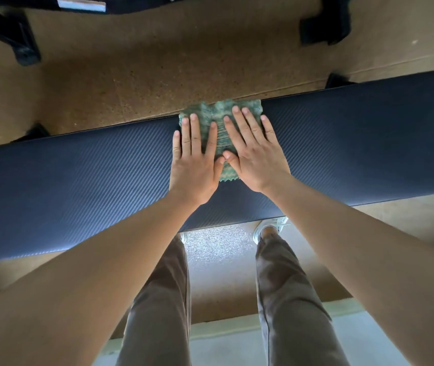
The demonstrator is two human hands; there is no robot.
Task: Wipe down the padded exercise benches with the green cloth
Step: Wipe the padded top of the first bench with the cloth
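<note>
A long dark blue padded bench (355, 143) runs across the view from left to right. The green cloth (217, 114) lies flat on its middle, reaching the far edge of the pad. My left hand (197, 159) presses flat on the cloth's left part with straight fingers. My right hand (252, 149) presses flat on its right part, fingers spread. The two thumbs meet over the cloth's near part.
Brown speckled floor (144, 75) lies beyond the bench. Black frames of other equipment (18, 40) stand at the top left and top right (324, 25). My legs and shoes (268, 231) are just behind the bench's near edge.
</note>
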